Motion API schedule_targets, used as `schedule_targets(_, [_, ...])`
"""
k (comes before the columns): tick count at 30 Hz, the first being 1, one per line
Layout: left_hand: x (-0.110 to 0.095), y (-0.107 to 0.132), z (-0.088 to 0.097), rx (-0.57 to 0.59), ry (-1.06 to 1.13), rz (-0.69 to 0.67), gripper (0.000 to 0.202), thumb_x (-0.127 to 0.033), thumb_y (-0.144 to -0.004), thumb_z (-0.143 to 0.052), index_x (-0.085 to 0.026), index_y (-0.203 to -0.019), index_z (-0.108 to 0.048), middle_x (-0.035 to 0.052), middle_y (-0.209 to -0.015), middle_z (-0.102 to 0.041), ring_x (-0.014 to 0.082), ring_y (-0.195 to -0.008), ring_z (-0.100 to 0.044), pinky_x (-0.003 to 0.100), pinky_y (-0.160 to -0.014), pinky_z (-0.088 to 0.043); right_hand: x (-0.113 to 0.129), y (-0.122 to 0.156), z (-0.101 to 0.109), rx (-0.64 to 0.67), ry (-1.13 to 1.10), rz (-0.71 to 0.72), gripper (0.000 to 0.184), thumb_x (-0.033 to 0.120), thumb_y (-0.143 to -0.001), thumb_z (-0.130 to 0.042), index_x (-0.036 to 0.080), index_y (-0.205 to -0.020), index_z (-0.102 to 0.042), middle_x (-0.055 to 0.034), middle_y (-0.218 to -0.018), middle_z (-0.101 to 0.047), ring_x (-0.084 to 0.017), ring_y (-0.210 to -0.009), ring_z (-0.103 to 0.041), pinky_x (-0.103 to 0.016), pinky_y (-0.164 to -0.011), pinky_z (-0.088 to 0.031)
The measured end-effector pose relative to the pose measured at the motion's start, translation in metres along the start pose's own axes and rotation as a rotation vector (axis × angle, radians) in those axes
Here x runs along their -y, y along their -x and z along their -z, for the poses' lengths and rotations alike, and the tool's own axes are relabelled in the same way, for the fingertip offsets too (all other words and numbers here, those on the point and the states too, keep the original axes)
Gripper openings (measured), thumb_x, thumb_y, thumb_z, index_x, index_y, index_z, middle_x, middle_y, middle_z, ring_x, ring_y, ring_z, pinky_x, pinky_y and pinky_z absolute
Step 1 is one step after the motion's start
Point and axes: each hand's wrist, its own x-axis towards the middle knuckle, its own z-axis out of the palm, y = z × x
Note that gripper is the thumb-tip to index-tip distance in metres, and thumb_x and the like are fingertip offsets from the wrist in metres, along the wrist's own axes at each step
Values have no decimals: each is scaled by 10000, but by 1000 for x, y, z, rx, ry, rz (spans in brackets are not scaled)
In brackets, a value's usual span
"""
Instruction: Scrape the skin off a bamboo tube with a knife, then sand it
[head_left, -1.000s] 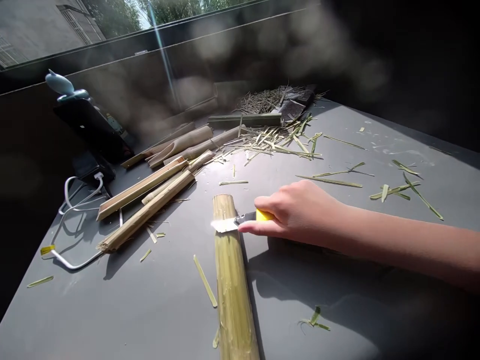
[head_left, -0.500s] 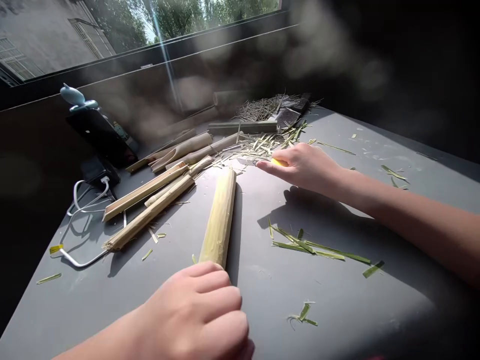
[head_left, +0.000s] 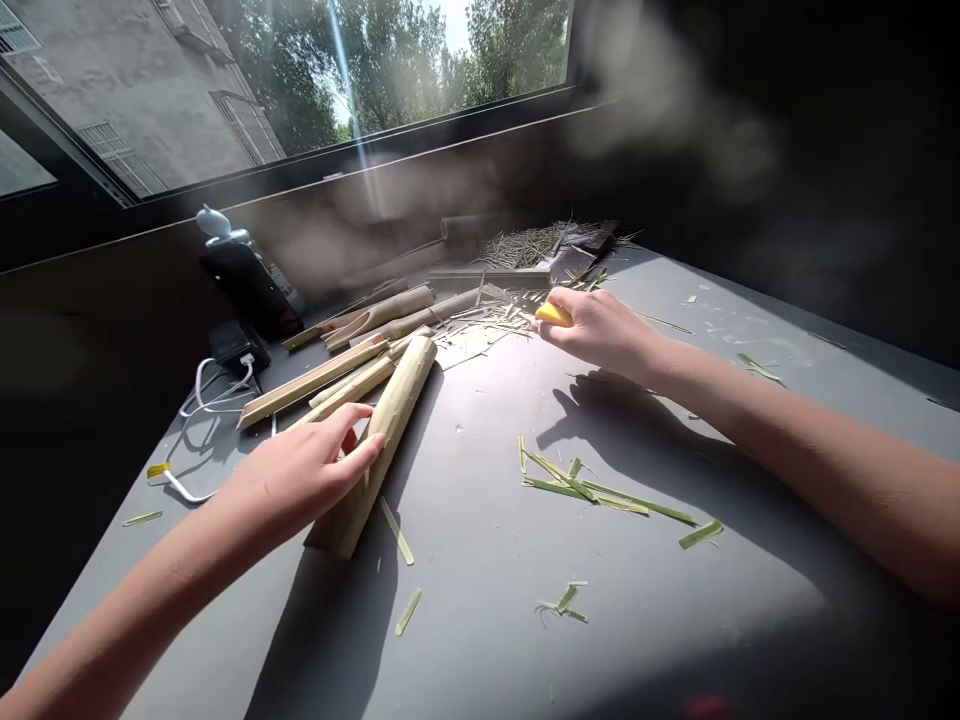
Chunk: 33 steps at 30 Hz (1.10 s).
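Observation:
My left hand (head_left: 296, 468) grips a peeled, pale bamboo piece (head_left: 397, 405) near its middle, thumb on one side and fingers on the other. The bamboo slants up to the right, its far end beside other bamboo strips. On the far side of the table, my right hand (head_left: 604, 328) is closed around a yellow-handled knife (head_left: 553, 315). Its thin blade is hard to make out against the shavings (head_left: 499, 322) beyond it. The two hands are well apart.
Several split bamboo pieces (head_left: 315, 380) lie at the back left. A dark phone (head_left: 247, 290) stands propped near a white cable (head_left: 199, 380). Green strips (head_left: 600, 490) are scattered across the grey table (head_left: 480, 560). A heap of thin slivers (head_left: 521, 248) lies below the window.
My left hand has moved forward and left along the bamboo, which now tilts further and lies closer to the other pieces. My right hand still holds the knife. The view has shifted.

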Motion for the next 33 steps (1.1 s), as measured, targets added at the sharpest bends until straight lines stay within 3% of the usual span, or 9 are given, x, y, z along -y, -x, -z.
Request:
schedule_targets(3, [5,0,5,-97,-89,54,486,-569,-964,-247,-280,-1239,-526,41,-915,-678,299,-828,-648,360,-652,-413,-2,-1,-5,34,-15,31,161,369,-854,-496,224,-787,-477,-19,-737,-591,-150,-661,-487,-269,-591,-298])
schedule_targets(7, [-2,3,-7,-235,-307,23,493,-593,-982,-271,-239,-1216,-521,68,-952,-684,316,-767,-662,337,-530,-345,-3,-1,-13,87,-16,62,259,450,-875,-472,227,-744,-491,-20,-707,-593,-156,-654,-485,-267,-580,-289])
schedule_targets(11, [-2,1,-13,-192,-347,-27,469,-564,-974,-341,-213,-1254,-475,101,-1061,-675,332,-797,-668,344,-535,-361,-5,-2,-12,69,-17,32,302,488,-895,-440,230,-759,-515,-25,-716,-604,-160,-646,-483,-270,-578,-283])
schedule_targets(17, [54,-13,11,-255,-259,-97,489,-563,-953,-356,-215,-1275,-474,103,-1232,-578,325,-1011,-610,375,-718,-462,-16,-9,6,-50,-59,-51,315,482,-901,-420,234,-708,-454,-19,-651,-554,-161,-602,-438,-284,-570,-278])
schedule_targets(21, [70,-20,15,-140,-152,-109,414,-530,-940,-390,-175,-1088,-542,95,-1137,-565,292,-985,-596,369,-807,-445,-28,-14,16,-104,-125,-100,334,467,-895,-436,235,-656,-427,-1,-599,-529,-152,-573,-438,-287,-554,-274])
schedule_targets(24, [53,-31,25,-94,-166,-92,481,-649,-915,-427,-206,-1046,-561,83,-1106,-588,267,-907,-610,353,-742,-447,-37,-17,18,-135,-168,-122,351,467,-904,-455,227,-648,-447,10,-590,-526,-140,-572,-447,-284,-555,-291])
schedule_targets(27, [15,-62,52,-189,-240,-125,488,-677,-900,-463,-241,-1059,-613,65,-1108,-630,264,-908,-628,318,-684,-443,-46,-21,16,-161,-188,-146,360,448,-923,-488,207,-657,-504,16,-599,-532,-124,-583,-459,-272,-561,-323])
schedule_targets(31, [-44,-143,95,-284,-263,-190,377,-541,-957,-500,-206,-971,-674,67,-960,-664,236,-850,-630,319,-718,-474,-53,-27,9,-147,-200,-177,322,454,-953,-541,156,-863,-626,7,-792,-623,-120,-694,-574,-286,-665,-484])
schedule_targets(33, [-70,-194,110,-373,-264,-222,335,-452,-968,-564,-150,-1087,-648,94,-1062,-638,234,-948,-615,385,-839,-503,-54,-29,7,-127,-215,-183,311,448,-956,-555,151,-993,-642,-18,-934,-656,-141,-798,-624,-330,-740,-535])
